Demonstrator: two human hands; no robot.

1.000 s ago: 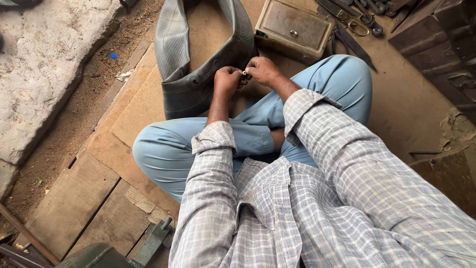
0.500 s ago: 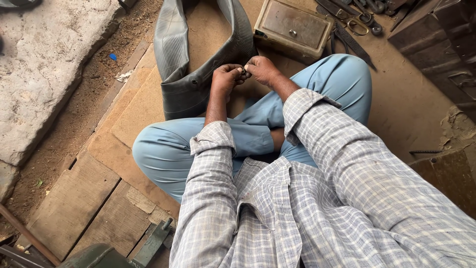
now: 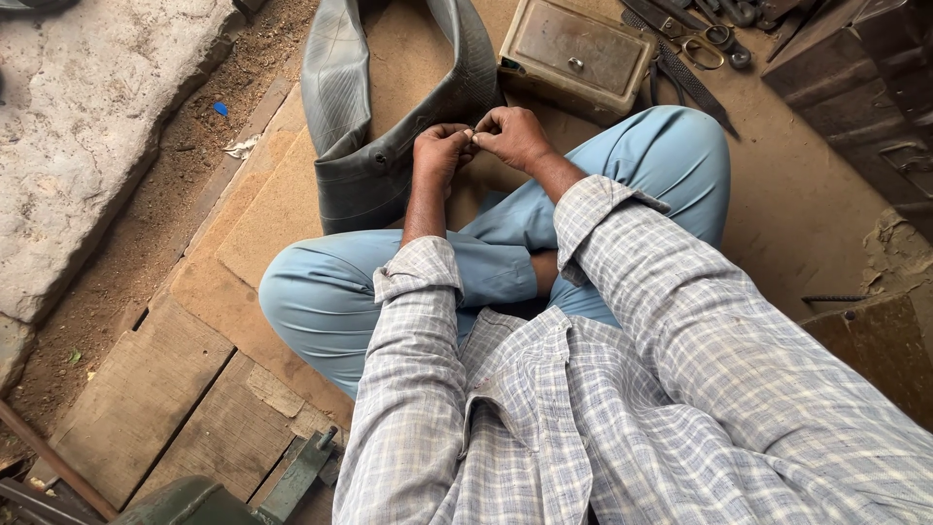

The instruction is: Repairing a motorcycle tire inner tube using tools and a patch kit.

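— Inner tube (image 3: 360, 146), grey rubber, slack and folded: it is lying on the board floor (image 3: 262, 224) just ahead of the sitter's crossed legs (image 3: 486, 262), its lower fold almost under the hands.

— And the hands, what are they doing?

— Left hand (image 3: 439, 154) and right hand (image 3: 512, 136) are meeting knuckle to knuckle above the tube's near edge. Fingers on both are curling in tight, tips pinching together at one spot between them. Something very small is sitting there; too small to tell what it is from here.

— Touching the tube?

— The left hand is hanging right over the rubber; whether it is touching, cannot tell.

— What is around them?

— Checked shirt sleeves (image 3: 418, 282) are riding up at the cuffs, pale blue trousers underneath. Just beyond the right hand a dull metal box (image 3: 573, 58) with a small knob on its lid is sitting on the floor. Past that, scissors (image 3: 714, 44) and dark files are lying in a heap. Off to the left, a stone slab (image 3: 87, 126) is edging a strip of loose dirt (image 3: 165, 194).
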